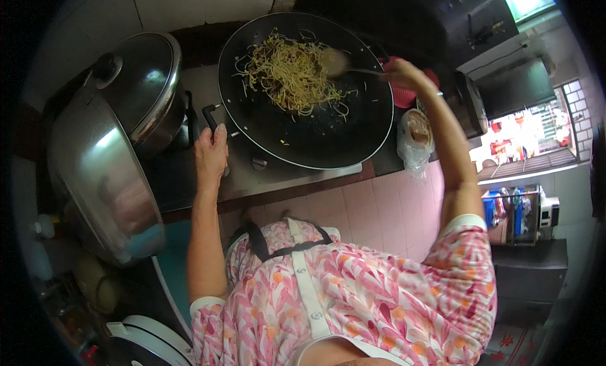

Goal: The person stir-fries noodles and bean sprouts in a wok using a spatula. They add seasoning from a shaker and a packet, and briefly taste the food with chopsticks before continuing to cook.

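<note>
A large dark wok (326, 141) sits on the steel gas stove (241, 176). Bean sprouts (291, 72) with yellow-green tips lie heaped in its upper middle, with a few strands scattered around. At the wok's lower left, my left hand (211, 152) grips its black side handle (209, 114). Over the right rim, my right hand (407, 76) holds the thin handle of a turner or ladle (335, 63). Its blurred head meets the right side of the sprouts, so its exact shape cannot be told.
Left of the wok stand a lidded pot (142, 91) and a large steel bowl or lid (111, 162), tilted on edge. On the right are a pink-red basket (403, 95) and a plastic-wrapped package or jar (416, 134). A stove knob (259, 163) faces me above pink floor tiles (360, 205).
</note>
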`<action>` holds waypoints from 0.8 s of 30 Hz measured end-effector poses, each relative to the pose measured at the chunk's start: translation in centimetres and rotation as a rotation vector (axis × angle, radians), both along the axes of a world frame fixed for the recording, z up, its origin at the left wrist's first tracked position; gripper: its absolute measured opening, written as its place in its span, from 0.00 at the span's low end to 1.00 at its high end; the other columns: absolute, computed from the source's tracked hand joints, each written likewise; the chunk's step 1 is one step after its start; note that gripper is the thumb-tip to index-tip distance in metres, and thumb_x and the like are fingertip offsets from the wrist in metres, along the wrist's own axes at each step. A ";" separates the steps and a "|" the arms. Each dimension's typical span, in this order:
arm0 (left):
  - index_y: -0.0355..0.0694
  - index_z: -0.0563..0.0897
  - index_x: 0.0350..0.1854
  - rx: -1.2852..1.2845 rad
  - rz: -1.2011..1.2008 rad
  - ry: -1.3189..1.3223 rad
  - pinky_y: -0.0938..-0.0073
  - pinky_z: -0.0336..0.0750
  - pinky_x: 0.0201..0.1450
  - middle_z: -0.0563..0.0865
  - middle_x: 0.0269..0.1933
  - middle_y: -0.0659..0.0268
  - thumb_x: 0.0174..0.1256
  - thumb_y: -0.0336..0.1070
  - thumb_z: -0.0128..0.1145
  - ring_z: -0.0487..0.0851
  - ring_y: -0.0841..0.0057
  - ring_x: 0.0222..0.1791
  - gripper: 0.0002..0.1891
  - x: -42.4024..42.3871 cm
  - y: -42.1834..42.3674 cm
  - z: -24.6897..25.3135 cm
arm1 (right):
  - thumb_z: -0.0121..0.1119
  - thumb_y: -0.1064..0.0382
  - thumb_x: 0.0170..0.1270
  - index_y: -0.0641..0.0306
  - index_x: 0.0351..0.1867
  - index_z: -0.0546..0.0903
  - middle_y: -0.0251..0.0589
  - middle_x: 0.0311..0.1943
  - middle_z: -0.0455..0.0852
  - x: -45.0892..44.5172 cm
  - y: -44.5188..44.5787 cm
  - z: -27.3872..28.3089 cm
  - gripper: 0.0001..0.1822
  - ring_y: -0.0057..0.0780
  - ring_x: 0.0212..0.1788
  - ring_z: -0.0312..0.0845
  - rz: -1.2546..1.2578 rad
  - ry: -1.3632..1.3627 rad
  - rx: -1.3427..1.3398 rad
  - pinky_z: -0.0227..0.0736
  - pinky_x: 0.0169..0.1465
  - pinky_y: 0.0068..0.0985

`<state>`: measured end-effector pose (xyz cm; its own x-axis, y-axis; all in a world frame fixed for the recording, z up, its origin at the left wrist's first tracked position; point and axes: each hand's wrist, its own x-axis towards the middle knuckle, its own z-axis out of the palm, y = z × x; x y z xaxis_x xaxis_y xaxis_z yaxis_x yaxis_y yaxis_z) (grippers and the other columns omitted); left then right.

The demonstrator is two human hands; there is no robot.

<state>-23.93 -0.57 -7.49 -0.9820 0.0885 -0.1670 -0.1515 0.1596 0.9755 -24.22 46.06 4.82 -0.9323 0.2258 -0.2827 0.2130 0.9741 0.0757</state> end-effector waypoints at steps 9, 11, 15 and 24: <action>0.41 0.67 0.23 -0.005 -0.002 -0.055 0.82 0.59 0.13 0.69 0.14 0.72 0.66 0.48 0.49 0.65 0.86 0.12 0.18 0.1 -1.2 0.4 | 0.54 0.60 0.58 0.54 0.42 0.81 0.41 0.28 0.84 2.2 -11.4 2.4 0.12 0.38 0.33 0.82 0.465 0.303 0.315 0.75 0.32 0.34; 0.40 0.68 0.23 0.005 0.017 -0.045 0.81 0.59 0.13 0.69 0.14 0.71 0.66 0.47 0.50 0.65 0.85 0.11 0.18 0.1 -1.0 0.3 | 0.52 0.62 0.59 0.51 0.42 0.81 0.40 0.27 0.83 3.7 -10.1 4.0 0.11 0.37 0.32 0.82 0.650 0.380 0.402 0.75 0.30 0.32; 0.40 0.69 0.23 0.020 0.029 -0.054 0.81 0.59 0.13 0.70 0.14 0.71 0.66 0.47 0.50 0.65 0.85 0.11 0.17 0.3 -0.6 0.5 | 0.49 0.63 0.58 0.53 0.40 0.83 0.42 0.29 0.84 0.8 -5.7 8.2 0.12 0.40 0.35 0.82 0.322 0.127 0.523 0.76 0.35 0.34; 0.40 0.69 0.22 0.012 0.047 -0.049 0.82 0.59 0.12 0.70 0.15 0.71 0.66 0.46 0.49 0.65 0.86 0.11 0.17 0.2 -0.3 0.6 | 0.58 0.57 0.53 0.51 0.40 0.84 0.43 0.34 0.84 -11.1 -5.9 5.0 0.12 0.40 0.38 0.81 0.381 0.145 0.267 0.75 0.38 0.35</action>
